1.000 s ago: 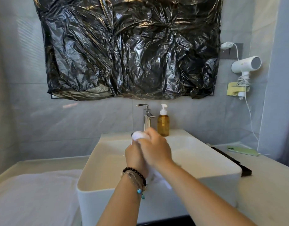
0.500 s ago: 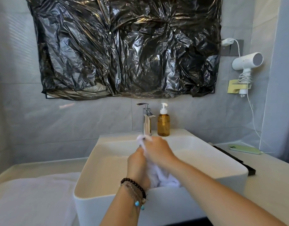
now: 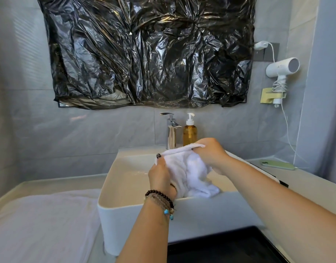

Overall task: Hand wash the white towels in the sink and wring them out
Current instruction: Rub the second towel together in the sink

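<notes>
A white towel (image 3: 190, 171) hangs bunched over the white rectangular sink (image 3: 125, 209), its lower end draped onto the sink's front rim. My left hand (image 3: 160, 177), with beaded bracelets at the wrist, grips the towel's left side. My right hand (image 3: 210, 154) pinches the top edge at the right, and that edge runs taut between both hands. A second white cloth (image 3: 41, 224) lies flat on the counter left of the sink.
A chrome tap (image 3: 171, 131) and an amber soap pump bottle (image 3: 190, 130) stand behind the sink. A green phone (image 3: 277, 165) lies on the counter at right, a white hair dryer (image 3: 282, 70) hangs on the wall. Black plastic sheeting (image 3: 150, 52) covers the wall above.
The twisted roll of towel has been loosened and spread. My hands have moved apart, the right one to the right, and the towel now hangs wider between them.
</notes>
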`<action>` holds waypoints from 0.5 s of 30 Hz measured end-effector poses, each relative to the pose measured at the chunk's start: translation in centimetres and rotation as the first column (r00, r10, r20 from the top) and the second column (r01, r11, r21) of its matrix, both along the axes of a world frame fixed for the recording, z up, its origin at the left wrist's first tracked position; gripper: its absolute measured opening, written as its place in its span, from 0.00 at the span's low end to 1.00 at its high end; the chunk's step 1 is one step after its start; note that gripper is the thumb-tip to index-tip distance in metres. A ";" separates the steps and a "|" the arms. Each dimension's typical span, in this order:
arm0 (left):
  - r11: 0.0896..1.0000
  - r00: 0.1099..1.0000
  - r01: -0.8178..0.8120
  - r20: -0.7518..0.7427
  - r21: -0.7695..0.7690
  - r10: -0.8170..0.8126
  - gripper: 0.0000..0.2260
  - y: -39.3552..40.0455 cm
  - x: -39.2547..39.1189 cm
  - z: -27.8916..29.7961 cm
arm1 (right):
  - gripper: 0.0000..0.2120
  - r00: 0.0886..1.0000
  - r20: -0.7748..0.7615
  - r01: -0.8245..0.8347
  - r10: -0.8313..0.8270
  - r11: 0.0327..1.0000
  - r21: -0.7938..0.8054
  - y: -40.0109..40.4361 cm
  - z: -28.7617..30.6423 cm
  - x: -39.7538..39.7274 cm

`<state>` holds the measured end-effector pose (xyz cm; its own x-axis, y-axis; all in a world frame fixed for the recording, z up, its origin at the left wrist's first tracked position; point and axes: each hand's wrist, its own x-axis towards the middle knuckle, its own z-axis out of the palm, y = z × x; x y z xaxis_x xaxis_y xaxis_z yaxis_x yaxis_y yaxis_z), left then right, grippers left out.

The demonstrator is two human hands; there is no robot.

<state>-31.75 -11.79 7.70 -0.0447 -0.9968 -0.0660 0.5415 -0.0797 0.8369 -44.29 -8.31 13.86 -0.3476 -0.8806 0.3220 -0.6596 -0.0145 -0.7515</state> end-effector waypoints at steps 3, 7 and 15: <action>0.999 0.995 -0.005 0.101 -0.047 0.010 0.10 0.7 -0.1 0.2 | 0.20 0.999 -0.034 0.022 -0.024 0.998 -0.061 -0.2 0.0 -0.5; 1.000 0.984 -0.008 0.178 -0.014 0.010 0.12 1.1 0.1 0.7 | 0.21 0.997 0.024 0.072 -0.069 0.987 -0.145 0.3 -1.2 0.8; 0.994 0.991 -0.076 0.119 0.077 0.067 0.16 0.9 0.0 0.6 | 0.06 0.967 0.160 -0.184 0.197 0.979 -0.091 0.3 -1.2 0.8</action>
<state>-31.72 -10.91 8.31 0.0394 -0.9883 -0.1475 0.4475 -0.1145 0.8869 -43.54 -8.03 12.68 -0.2306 -0.9113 0.3412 -0.5040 -0.1881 -0.8430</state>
